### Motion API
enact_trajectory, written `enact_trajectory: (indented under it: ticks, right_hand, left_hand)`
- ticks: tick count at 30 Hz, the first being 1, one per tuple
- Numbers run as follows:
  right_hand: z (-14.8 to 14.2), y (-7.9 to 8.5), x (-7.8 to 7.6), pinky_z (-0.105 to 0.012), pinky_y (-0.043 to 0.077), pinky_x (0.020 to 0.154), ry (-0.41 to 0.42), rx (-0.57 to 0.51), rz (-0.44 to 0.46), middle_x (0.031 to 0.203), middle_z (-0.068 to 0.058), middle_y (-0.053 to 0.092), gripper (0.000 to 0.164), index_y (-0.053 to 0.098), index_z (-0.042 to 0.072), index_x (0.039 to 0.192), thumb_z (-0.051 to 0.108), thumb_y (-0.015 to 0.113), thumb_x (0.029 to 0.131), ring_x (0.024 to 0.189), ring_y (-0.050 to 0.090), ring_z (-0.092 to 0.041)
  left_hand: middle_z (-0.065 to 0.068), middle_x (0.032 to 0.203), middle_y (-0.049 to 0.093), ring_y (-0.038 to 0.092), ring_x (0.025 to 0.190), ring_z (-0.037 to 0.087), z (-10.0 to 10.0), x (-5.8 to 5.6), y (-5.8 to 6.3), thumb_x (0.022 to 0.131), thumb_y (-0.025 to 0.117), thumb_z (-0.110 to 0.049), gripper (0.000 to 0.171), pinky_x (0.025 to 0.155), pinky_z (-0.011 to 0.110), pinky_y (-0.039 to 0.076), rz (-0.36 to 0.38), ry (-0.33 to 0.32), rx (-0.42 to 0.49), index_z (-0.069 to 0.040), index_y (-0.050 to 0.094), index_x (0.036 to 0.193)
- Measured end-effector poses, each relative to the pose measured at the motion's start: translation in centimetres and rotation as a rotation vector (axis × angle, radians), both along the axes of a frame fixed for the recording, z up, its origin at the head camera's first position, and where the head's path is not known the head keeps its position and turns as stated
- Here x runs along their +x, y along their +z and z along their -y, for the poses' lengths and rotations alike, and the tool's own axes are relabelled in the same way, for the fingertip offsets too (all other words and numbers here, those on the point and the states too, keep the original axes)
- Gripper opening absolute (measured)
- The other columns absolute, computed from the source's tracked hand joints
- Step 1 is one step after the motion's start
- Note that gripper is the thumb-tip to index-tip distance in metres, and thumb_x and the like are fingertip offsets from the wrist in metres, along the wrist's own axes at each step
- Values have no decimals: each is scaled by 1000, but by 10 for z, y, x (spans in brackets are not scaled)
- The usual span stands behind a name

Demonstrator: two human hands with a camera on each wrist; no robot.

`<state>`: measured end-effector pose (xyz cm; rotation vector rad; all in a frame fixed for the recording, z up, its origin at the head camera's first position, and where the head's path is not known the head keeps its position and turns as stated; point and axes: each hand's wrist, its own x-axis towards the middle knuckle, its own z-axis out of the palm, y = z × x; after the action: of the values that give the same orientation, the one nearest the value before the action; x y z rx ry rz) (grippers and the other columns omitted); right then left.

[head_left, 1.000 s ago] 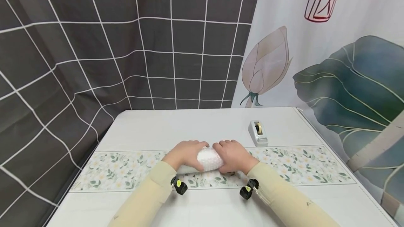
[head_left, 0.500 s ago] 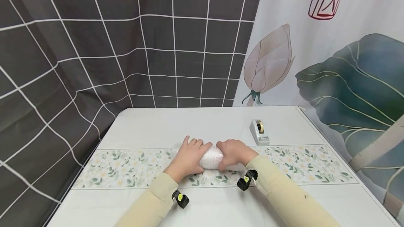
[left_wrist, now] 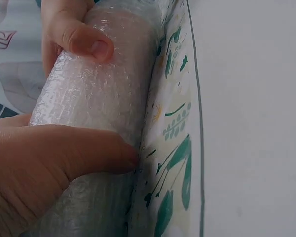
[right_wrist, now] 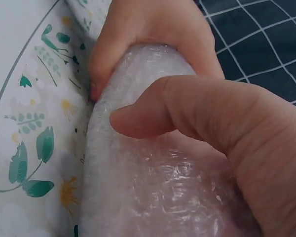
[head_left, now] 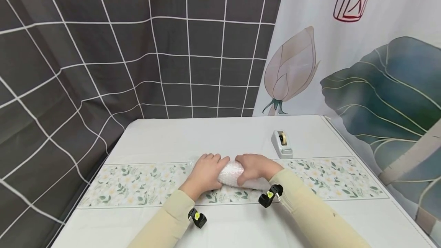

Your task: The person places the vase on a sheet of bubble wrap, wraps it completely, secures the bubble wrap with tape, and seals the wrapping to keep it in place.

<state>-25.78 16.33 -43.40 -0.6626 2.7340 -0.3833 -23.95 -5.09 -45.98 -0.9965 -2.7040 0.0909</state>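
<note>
A roll of bubble wrap (head_left: pixel 230 173) lies crosswise on the floral band of the table, under both hands. My left hand (head_left: pixel 206 171) grips its left part, fingers over the far side and thumb (left_wrist: pixel 103 150) across the near side. On the right part, my right hand (head_left: pixel 254 168) holds it the same way, its thumb (right_wrist: pixel 143 116) pressed on the clear film. In the left wrist view the bubble wrap (left_wrist: pixel 103 98) looks tightly wound, with a pinkish tint showing through. Whatever lies inside the roll is hidden.
A white tape dispenser (head_left: pixel 282 144) with a yellowish roll stands at the back right of the white table (head_left: pixel 193 141). Behind the table hang a dark grid curtain (head_left: pixel 203 49) and a white curtain with a lotus print (head_left: pixel 291 66).
My left hand has spread, shifted over the roll and settled its fingers around it again. My right hand stays on the roll with a small shift in its hold. The dispenser has not moved.
</note>
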Motion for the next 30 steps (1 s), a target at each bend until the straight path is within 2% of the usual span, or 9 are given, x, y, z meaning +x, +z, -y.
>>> enact_trajectory:
  ticks: [4,7,10,13,16,19,22,26,30]
  right_hand:
    - [-4,1,5,-46,53,87,45,19,-106,122,-9,63,89,54,11,140,46,78,62,103,63,-25]
    - [-8,3,9,-50,53,91,95,28,-196,129,-14,62,88,51,7,143,45,77,67,110,63,-31]
    - [-10,6,14,-51,53,91,155,18,-301,125,-14,64,82,53,5,140,41,76,70,108,64,-32]
    - [-10,6,18,-49,53,90,193,30,-394,120,-11,66,80,54,5,137,41,77,70,105,64,-29]
    - [-9,3,22,-48,53,89,204,72,-475,116,-9,66,83,55,7,136,46,80,67,103,65,-28]
    - [-7,-1,23,-48,53,85,207,122,-543,111,-8,66,87,56,8,134,47,84,61,98,65,-28]
    - [-6,-4,22,-46,54,79,205,144,-565,103,-6,64,86,56,10,129,45,87,58,90,64,-26]
    - [-5,-6,18,-42,55,71,217,137,-563,93,-3,62,80,57,12,122,45,89,56,79,62,-23]
    - [-5,-8,14,-39,54,66,234,126,-561,87,0,61,73,58,13,114,42,88,55,72,60,-19]
  left_hand:
    - [1,106,65,62,93,21,-1,-2,3,63,87,-44,83,90,39,52,36,5,-4,-19,55,136]
    - [1,103,65,62,87,20,-2,-4,6,63,85,-43,80,82,38,54,69,6,0,-18,58,133]
    - [1,98,66,61,80,19,-4,-9,9,62,83,-40,75,75,37,54,124,20,10,-18,59,129]
    - [0,96,66,61,78,19,-6,-13,13,62,82,-40,72,74,38,54,196,38,15,-17,60,127]
    - [0,94,67,61,78,19,-6,-18,17,62,82,-39,71,75,38,54,278,47,25,-16,60,125]
    - [-5,89,66,60,74,15,-6,-22,20,61,84,-39,64,74,35,53,366,51,46,-18,61,117]
    - [-10,83,62,58,72,12,-5,-27,22,59,86,-38,58,70,32,51,470,58,79,-22,59,108]
    - [-12,82,61,57,72,11,-4,-30,25,57,88,-38,57,70,32,50,576,76,106,-24,59,105]
    - [-11,87,64,59,76,11,-2,-33,24,59,87,-40,62,74,33,51,591,70,97,-24,61,112]
